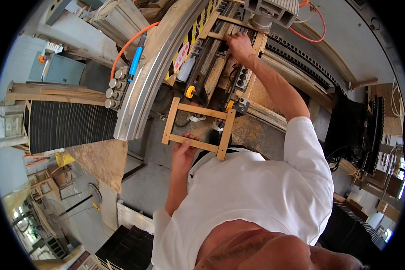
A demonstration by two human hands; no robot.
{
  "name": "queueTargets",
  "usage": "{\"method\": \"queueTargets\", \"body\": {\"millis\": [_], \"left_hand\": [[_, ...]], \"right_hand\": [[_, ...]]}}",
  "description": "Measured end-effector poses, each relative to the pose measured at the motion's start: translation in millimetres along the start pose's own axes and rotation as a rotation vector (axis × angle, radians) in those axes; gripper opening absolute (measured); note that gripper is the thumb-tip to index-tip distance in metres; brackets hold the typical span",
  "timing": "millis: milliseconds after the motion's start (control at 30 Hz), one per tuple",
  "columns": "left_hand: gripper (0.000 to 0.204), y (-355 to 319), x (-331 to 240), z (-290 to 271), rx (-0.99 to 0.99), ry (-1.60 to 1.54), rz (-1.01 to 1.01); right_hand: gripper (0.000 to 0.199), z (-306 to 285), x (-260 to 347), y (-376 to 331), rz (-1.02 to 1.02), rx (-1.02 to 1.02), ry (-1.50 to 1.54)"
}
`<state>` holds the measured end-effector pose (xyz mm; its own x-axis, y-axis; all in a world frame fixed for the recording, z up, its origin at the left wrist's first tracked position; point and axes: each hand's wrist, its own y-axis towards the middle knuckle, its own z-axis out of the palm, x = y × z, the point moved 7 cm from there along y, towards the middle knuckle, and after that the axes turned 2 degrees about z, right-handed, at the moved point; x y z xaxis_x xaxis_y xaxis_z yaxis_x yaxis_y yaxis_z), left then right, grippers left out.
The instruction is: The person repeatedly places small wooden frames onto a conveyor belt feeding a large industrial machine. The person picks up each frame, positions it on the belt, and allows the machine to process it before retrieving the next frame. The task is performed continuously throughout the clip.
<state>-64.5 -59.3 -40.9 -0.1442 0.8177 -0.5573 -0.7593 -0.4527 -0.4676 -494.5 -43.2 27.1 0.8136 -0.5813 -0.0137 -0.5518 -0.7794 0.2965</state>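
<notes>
The left hand [183, 154] pinches the near frame [205, 145] just ahead of it. The right hand [240, 46] touches the far frame [216, 36]; its grip cannot be told. Both should stay steady.

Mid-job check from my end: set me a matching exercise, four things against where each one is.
1. Left hand
2. Right hand
3. Slim bright-blue cylinder
4. Round yellow knob

A. Alongside the long grey metal beam
B. Gripping the near rectangular pale-wood frame
C. Just above the near frame in the picture
D. At the far pale-wood frame

Pairs: 1-B, 2-D, 3-A, 4-C.
</notes>
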Motion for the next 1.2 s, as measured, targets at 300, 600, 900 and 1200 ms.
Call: {"method": "queueTargets", "body": {"millis": [300,600,900,1200], "left_hand": [[0.025,-26.8,9.6,-57.2,-0.185,-0.083,0.135],[0.027,-30.1,32.8,-148.1,-0.480,-0.146,0.296],[0.031,-48.4,16.5,-163.8,-0.738,0.275,0.326],[0.025,-108.3,-77.3,-122.4,-0.719,0.590,0.695]], "right_hand": [[0.038,39.5,-68.0,83.6,-0.048,0.018,-0.220],[0.044,70.1,-90.5,114.8,0.017,0.124,-0.154],[0.023,45.5,-78.5,106.9,-0.015,0.085,-0.225],[0.013,47.0,-84.9,107.0,-0.041,0.016,-0.333]]}}
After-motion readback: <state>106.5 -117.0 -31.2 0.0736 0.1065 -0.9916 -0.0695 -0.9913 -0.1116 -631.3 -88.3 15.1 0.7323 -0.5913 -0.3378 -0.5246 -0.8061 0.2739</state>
